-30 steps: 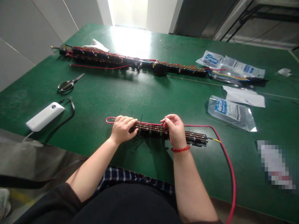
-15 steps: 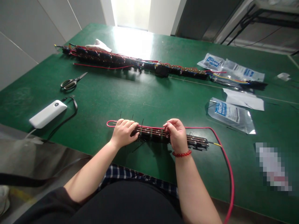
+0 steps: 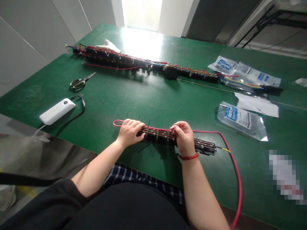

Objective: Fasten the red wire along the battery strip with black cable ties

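Note:
A short black assembly [image 3: 161, 135] with thin metal rods and dark ties lies near the table's front edge. My left hand [image 3: 129, 132] is wrapped over its left part, fingers on the far side and thumb on the near side. Along its far edge runs a red cable [image 3: 211, 131], looped at the left end and curving down at the right. My right hand [image 3: 184, 135], with a red bead bracelet, pinches at the far edge beside this cable; what lies between its fingertips is too small to name. A yellow-tipped lead [image 3: 225, 149] sticks out at the right end.
A long black wired assembly [image 3: 139, 62] lies across the back. Scissors [image 3: 78, 83] and a white device [image 3: 57, 111] with a cable are on the left. Plastic bags [image 3: 242, 119] and white paper [image 3: 259, 107] lie on the right of the green table [image 3: 115, 92].
The whole view has shifted slightly, so the things on the table appear farther right. Both hands keep nearly the same places on the short assembly.

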The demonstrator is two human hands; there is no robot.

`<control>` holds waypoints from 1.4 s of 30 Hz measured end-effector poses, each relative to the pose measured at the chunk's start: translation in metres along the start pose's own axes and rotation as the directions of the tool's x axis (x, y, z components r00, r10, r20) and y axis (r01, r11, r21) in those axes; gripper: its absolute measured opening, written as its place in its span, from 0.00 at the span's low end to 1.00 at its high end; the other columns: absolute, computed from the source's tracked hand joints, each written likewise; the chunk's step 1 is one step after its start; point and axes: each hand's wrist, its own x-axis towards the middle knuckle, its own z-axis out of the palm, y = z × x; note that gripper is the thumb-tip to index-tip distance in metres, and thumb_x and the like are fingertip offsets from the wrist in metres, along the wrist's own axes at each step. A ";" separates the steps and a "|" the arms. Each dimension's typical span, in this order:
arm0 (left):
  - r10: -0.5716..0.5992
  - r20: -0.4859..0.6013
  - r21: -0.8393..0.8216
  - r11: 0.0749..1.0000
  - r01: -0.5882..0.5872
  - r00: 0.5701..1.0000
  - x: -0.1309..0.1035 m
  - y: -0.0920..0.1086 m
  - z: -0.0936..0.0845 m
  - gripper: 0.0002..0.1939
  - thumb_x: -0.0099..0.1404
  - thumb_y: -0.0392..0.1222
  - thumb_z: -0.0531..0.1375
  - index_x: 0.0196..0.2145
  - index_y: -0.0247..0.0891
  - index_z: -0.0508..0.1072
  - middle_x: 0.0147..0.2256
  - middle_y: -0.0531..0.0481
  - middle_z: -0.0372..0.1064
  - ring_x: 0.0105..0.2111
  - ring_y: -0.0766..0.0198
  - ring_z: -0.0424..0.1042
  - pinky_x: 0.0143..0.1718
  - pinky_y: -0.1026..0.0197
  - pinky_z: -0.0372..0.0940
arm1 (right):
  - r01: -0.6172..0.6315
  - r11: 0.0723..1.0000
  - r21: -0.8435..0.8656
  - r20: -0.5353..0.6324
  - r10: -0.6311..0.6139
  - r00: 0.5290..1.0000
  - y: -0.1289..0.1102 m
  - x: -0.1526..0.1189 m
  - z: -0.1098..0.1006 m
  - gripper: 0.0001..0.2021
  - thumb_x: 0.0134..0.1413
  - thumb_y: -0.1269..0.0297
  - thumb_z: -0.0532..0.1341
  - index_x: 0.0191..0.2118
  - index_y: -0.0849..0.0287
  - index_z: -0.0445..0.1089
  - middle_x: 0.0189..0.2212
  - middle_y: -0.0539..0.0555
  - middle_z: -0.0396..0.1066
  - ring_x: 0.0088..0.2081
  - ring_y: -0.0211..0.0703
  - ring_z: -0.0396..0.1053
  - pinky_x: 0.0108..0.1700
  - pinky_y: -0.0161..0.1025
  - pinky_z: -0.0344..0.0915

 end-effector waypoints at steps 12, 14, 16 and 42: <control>0.080 -0.073 0.104 0.992 -0.073 0.994 -0.007 -0.001 0.007 0.18 0.65 0.49 0.57 0.51 0.42 0.72 0.48 0.44 0.71 0.48 0.53 0.67 0.55 0.50 0.58 | 0.015 1.000 0.000 -0.001 -0.015 1.000 0.004 0.000 -0.002 0.04 0.53 0.65 0.65 0.35 0.55 0.69 0.28 0.47 0.71 0.30 0.35 0.67 0.34 0.33 0.64; 0.099 -0.066 0.112 0.990 -0.091 0.993 -0.007 0.000 0.008 0.18 0.66 0.48 0.56 0.51 0.43 0.72 0.47 0.44 0.71 0.48 0.53 0.67 0.55 0.50 0.58 | 0.012 1.000 -0.010 0.000 -0.012 1.000 0.003 0.000 -0.002 0.04 0.53 0.65 0.65 0.35 0.55 0.69 0.28 0.47 0.71 0.30 0.35 0.68 0.35 0.33 0.64; 0.106 -0.051 0.111 0.989 -0.099 0.993 -0.007 0.001 0.008 0.18 0.66 0.48 0.56 0.52 0.43 0.72 0.47 0.44 0.71 0.48 0.53 0.67 0.55 0.49 0.57 | 0.012 1.000 -0.025 0.004 -0.012 1.000 0.002 0.000 -0.001 0.04 0.53 0.64 0.65 0.35 0.55 0.69 0.28 0.47 0.71 0.31 0.35 0.68 0.35 0.33 0.64; -0.275 0.406 -0.152 0.920 0.361 0.872 0.056 0.010 -0.017 0.10 0.64 0.49 0.60 0.32 0.44 0.79 0.39 0.50 0.76 0.45 0.54 0.69 0.48 0.51 0.63 | 0.029 0.980 -0.196 0.052 -0.019 0.998 -0.003 -0.008 0.003 0.06 0.55 0.60 0.63 0.36 0.54 0.67 0.30 0.49 0.71 0.33 0.39 0.70 0.37 0.37 0.68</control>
